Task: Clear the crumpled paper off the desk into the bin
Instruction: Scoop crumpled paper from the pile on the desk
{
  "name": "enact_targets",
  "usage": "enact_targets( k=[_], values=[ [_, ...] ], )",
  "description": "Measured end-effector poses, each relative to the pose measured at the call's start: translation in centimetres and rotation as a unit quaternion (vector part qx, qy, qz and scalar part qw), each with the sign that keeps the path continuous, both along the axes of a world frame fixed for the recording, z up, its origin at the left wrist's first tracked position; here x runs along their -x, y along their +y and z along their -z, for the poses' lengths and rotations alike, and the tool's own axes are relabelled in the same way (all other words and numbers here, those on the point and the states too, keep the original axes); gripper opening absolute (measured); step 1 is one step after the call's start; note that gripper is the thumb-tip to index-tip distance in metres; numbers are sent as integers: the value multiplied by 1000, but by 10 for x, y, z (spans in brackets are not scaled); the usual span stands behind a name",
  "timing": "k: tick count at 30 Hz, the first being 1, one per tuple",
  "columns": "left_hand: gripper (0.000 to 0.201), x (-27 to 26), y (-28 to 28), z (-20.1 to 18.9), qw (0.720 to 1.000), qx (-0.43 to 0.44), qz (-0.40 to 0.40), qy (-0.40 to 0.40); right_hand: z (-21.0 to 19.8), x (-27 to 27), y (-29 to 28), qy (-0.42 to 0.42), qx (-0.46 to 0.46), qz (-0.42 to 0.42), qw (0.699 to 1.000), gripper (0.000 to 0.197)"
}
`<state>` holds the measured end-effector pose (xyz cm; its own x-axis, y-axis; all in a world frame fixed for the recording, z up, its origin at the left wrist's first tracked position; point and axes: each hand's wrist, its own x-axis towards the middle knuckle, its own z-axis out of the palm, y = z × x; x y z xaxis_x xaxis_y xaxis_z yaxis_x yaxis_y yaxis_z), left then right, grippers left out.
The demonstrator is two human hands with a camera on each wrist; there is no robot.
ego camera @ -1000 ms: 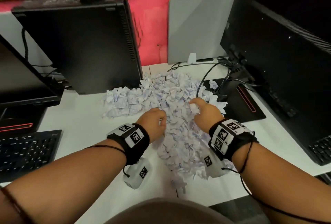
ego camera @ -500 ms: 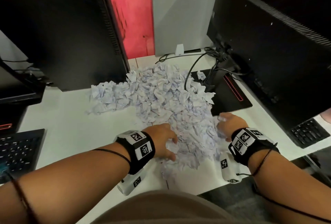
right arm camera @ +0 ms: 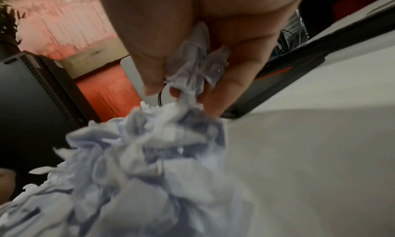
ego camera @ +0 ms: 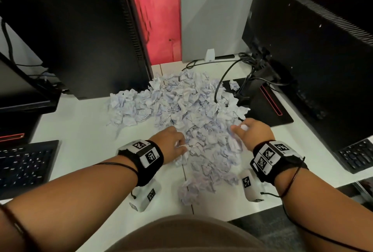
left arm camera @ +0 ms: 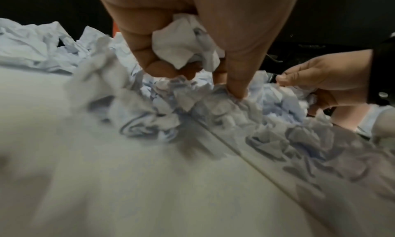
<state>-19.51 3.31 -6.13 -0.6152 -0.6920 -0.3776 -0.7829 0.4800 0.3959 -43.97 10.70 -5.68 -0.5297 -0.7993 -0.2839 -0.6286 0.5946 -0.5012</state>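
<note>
**Crumpled paper heaped between two hands**

Crumpled paper (ego camera: 189,114) lies in a broad heap mid-desk, running from the near edge back toward the computers. The left hand (ego camera: 171,142) grips a wad at the heap's left flank; the right hand (ego camera: 252,132) grips another at its right, both about equally near. The white desk (ego camera: 80,130) carries a keyboard (ego camera: 24,169) and cables (ego camera: 226,76). No bin is in view.

The crumpled paper (ego camera: 193,110) is seen as pale white-lilac with faint blue marks — the desk (ego camera: 80,130) off-white, the wall (ego camera: 159,19) red, the wristbands (ego camera: 149,157) black with checkered tags.
</note>
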Motion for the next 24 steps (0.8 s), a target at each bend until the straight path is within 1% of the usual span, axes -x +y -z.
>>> enact_targets(
  k=[3,6,10,12,13,15,17,19,21,24],
  values=[
    [17,3,2,-6,998,19,-19,59,-7,4,1,30,18,34,999,38],
    [17,10,4,-12,992,35,-59,104,-9,8,4,32,49,59,997,37],
    [12,21,5,-19,984,20,-101,149,-9,14,8,-11,112,71,991,31],
    [8,26,7,-21,979,8,-108,170,-11,16,10,-45,139,75,986,19],
    [8,28,8,-21,979,4,-103,173,-13,17,12,-69,144,77,984,17],
    [11,34,11,-23,982,-5,-78,173,-16,21,15,-102,126,80,984,25],
    [22,38,13,-22,984,-17,-47,169,-20,22,18,-108,82,71,988,22],
    [27,42,16,-21,987,-24,-22,155,-22,24,20,-114,40,63,991,18],
    [24,44,18,-19,988,-23,-17,154,-24,24,23,-109,-1,54,993,15],
    [16,47,19,-18,984,-24,-37,170,-24,23,27,-56,-65,25,996,13]
  ],
)
